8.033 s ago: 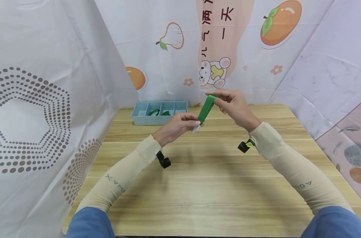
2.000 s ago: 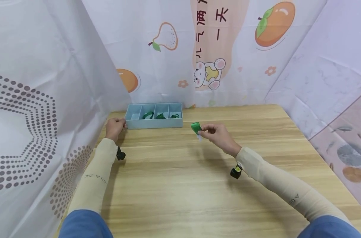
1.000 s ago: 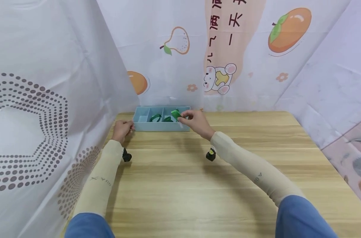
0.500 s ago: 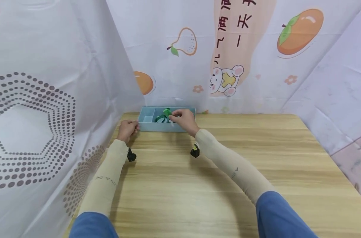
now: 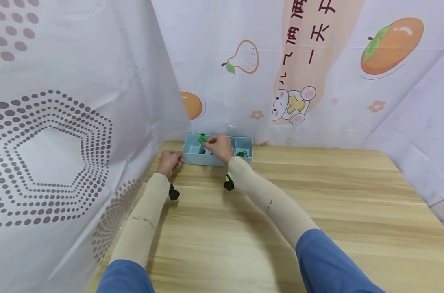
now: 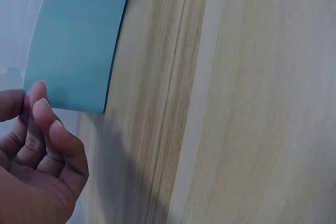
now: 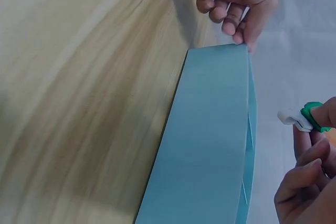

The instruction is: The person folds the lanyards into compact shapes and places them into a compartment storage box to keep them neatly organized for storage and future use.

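Note:
My right hand pinches a green ribbon above the left part of a light-blue compartment box. In the right wrist view, the green ribbon sits between thumb and fingers. A folded white piece sticks out past the fingertips. At the box's left end, my left hand pinches the rim at the front corner between thumb and forefinger, its other fingers loosely bent, as the left wrist view confirms. More green ribbon lies in the rightmost compartment. The right hand partly hides the middle compartments.
The box stands at the back of a wooden table, close to a printed curtain. Another patterned curtain hangs along the left side. Each wrist carries a small black camera.
Both hands held the ribbon, drawn out long, at first. The left hand then moved to the box's left corner. The right hand carried the ribbon, now shorter, leftward over the box.

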`<action>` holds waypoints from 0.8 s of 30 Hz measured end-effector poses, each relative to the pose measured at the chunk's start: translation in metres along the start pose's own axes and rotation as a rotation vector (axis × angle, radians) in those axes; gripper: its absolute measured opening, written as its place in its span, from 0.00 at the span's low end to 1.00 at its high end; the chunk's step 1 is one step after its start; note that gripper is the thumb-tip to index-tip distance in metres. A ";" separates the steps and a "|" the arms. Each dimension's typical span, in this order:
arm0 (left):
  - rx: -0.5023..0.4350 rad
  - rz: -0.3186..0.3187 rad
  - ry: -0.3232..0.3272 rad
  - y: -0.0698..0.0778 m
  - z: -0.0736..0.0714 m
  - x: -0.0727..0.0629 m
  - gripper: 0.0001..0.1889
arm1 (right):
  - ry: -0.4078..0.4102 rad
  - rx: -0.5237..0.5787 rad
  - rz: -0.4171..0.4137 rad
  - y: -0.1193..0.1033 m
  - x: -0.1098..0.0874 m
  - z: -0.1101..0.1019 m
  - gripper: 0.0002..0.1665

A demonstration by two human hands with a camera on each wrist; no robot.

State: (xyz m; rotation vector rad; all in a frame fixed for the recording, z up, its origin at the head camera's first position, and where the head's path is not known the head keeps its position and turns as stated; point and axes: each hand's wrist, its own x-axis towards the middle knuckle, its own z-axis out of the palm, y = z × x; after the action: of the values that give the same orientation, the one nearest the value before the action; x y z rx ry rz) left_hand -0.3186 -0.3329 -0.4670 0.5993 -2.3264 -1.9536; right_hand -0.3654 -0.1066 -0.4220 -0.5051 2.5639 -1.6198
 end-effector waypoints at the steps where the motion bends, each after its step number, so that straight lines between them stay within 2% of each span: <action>1: -0.004 0.001 0.003 0.000 0.001 0.000 0.15 | 0.005 -0.007 0.006 -0.001 0.003 0.003 0.08; 7: -0.017 0.003 0.007 0.000 0.004 -0.002 0.16 | 0.039 -0.095 0.023 -0.007 0.020 0.025 0.10; 13: 0.002 0.011 0.034 -0.003 0.001 -0.003 0.16 | 0.045 -0.215 -0.014 -0.011 0.032 0.046 0.10; 17: 0.003 0.014 0.057 -0.004 0.003 -0.002 0.16 | 0.049 -0.309 -0.048 -0.008 0.038 0.054 0.17; 20: 0.006 0.014 0.063 -0.004 0.004 0.000 0.15 | 0.054 -0.365 -0.037 -0.003 0.043 0.059 0.25; 24: 0.026 0.021 0.071 -0.003 0.004 0.001 0.15 | 0.076 -0.405 -0.040 0.002 0.050 0.067 0.31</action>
State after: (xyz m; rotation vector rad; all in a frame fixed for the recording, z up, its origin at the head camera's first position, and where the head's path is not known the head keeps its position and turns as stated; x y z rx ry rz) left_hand -0.3197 -0.3302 -0.4708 0.6326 -2.3104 -1.8645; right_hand -0.3974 -0.1790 -0.4477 -0.5293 2.9686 -1.1452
